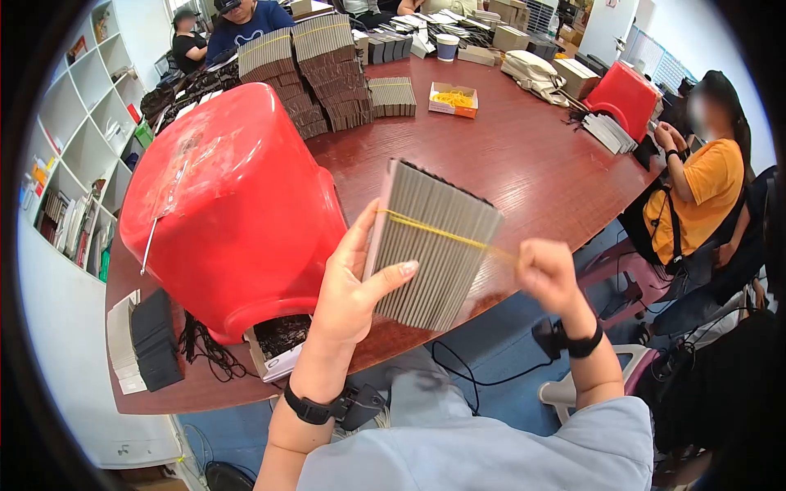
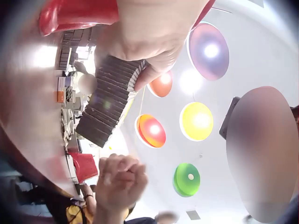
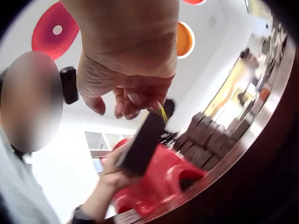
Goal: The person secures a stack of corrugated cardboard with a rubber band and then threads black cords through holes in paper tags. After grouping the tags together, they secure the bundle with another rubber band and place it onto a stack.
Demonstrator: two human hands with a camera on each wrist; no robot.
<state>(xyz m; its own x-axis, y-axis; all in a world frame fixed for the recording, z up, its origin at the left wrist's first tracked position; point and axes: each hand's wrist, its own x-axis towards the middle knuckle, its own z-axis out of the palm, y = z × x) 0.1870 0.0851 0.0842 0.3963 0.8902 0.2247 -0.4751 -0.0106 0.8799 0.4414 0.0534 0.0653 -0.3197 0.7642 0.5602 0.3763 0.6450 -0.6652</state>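
Observation:
My left hand grips a bundle of thin grey pieces stacked edge to edge, its thumb across the striped face. Around the bundle runs a yellow rubber band. One side of the band is drawn out to the right, where my right hand holds it in curled fingers, apart from the bundle. In the right wrist view a short yellow length of the band shows at the fingertips. The left wrist view shows the bundle's dark edges.
An upturned red plastic stool stands at left on the brown table. Behind it rise banded stacks and a box of yellow rubber bands. Grey and white pieces lie near the left edge. A person in orange sits at right.

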